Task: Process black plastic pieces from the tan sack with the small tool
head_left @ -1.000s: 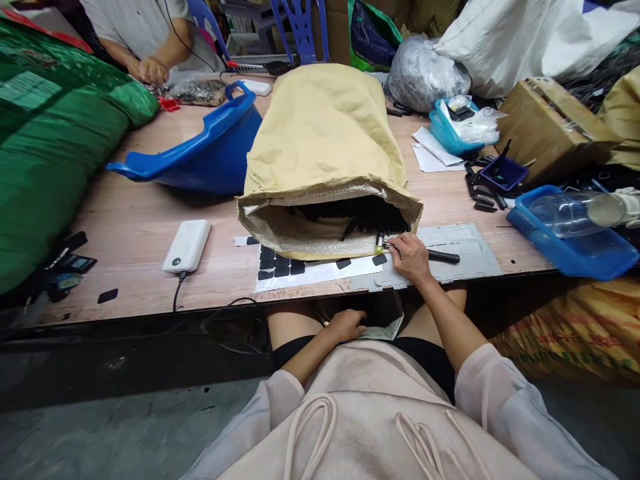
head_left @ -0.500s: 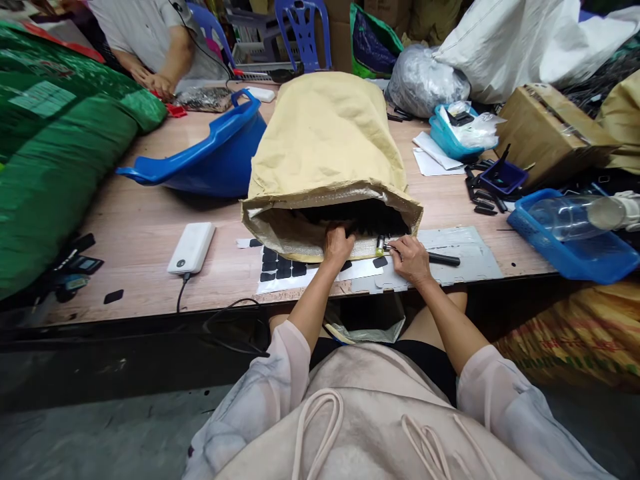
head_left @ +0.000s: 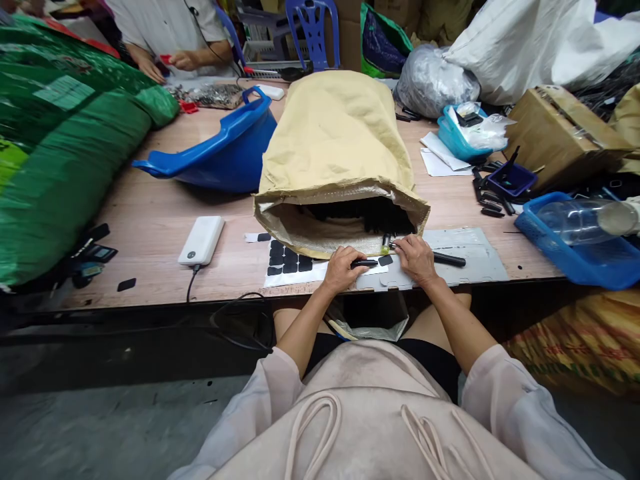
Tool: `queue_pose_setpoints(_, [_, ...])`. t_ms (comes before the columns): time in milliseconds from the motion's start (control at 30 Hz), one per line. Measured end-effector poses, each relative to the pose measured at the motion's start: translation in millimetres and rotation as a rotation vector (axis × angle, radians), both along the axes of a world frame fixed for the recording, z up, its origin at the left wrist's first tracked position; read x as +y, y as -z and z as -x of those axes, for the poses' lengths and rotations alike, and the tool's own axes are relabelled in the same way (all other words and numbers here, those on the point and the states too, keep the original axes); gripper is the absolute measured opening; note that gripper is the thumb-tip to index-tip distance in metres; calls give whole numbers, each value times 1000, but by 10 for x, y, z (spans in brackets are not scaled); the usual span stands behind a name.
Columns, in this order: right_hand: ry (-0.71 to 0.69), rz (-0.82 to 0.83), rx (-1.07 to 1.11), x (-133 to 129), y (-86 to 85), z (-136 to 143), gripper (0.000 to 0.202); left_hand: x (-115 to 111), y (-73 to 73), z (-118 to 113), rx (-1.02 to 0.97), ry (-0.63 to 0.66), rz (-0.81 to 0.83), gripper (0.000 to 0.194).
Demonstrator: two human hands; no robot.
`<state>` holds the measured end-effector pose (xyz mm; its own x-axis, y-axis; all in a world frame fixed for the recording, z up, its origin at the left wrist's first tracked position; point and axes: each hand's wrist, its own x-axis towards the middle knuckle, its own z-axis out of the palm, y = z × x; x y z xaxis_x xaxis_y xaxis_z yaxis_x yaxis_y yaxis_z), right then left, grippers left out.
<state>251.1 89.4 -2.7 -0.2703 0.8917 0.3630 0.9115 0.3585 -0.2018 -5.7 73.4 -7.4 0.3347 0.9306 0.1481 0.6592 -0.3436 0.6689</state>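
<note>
My left hand [head_left: 344, 269] is closed on a slim black piece [head_left: 365, 263], which points right from the fingertips just in front of the sack's mouth. My right hand [head_left: 416, 260] grips a small hammer [head_left: 450, 259] by its shaft. The hammer's silver and yellow-green head shows at the fingertips, and its black handle runs out to the right. A yellowish sack [head_left: 340, 133] lies with its mouth gaping towards me, dark pieces inside. Under the hands are a grey board [head_left: 465, 250] and a white sheet with black rounded-square pads [head_left: 290, 259].
To the left are a blue basin [head_left: 220, 153], a white power bank [head_left: 201, 240] on a cable and green bags [head_left: 90, 160]. On the right stand a blue tray [head_left: 575, 257] holding a clear bottle, a carton [head_left: 565, 133] and loose black pieces. Across the table, another person handles something red.
My left hand has come out of the sack's mouth towards me, with a slim black piece now in it. My right hand keeps hold of the hammer. The view has shifted slightly.
</note>
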Motion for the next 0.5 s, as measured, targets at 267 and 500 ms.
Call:
queue_pose_setpoints(267, [-94, -24, 250, -196, -333, 164, 37, 23, -1, -15, -33, -32, 34, 17])
queue_pose_setpoints(500, [-181, 51, 349, -484, -340, 464, 37, 25, -18, -44, -77, -70, 59, 18])
